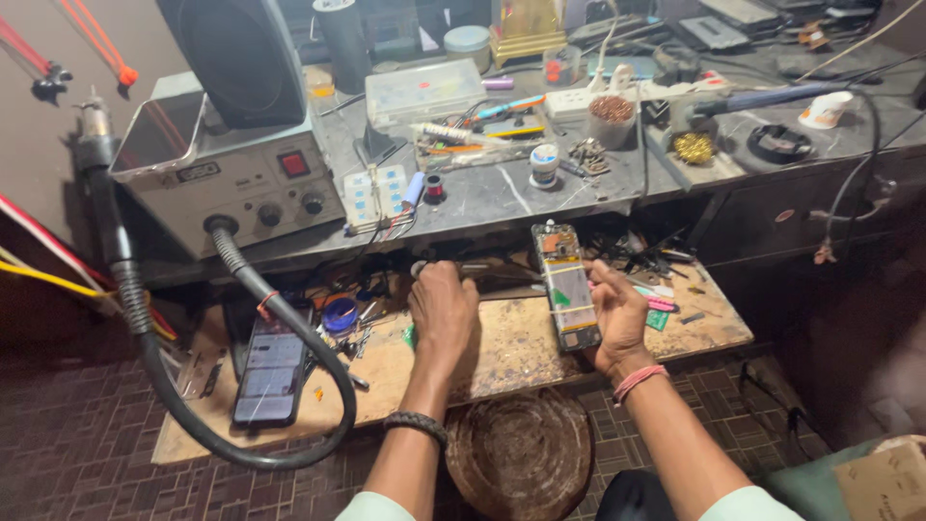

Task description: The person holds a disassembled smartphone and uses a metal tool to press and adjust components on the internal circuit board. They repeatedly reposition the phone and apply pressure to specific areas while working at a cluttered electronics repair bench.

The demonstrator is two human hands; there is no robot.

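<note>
Far out to the left of my fingers sits the grey hot-air station (231, 178), its thick black hose (280, 318) looping down past a dark phone (273, 367) that lies screen-up on the wooden board (511, 347). Between that phone and my left hand (442, 311) is a scatter of small parts and a blue round cap (340, 315). My left hand rests knuckles up on the board, the fingers curled in tight and reaching under the edge of the metal bench (502, 193); whether they pinch anything there I cannot tell, since they are hidden. Just right of it, my right hand (617, 318) holds the opened phone (567, 287), back cover off, its board and yellow-edged battery facing up, my fingers wrapped along its right side and the thumb beneath. Beyond those fingers to the right lie tweezers and dark tools (637, 256), and a pink strip (661, 304) near my knuckles.
</note>
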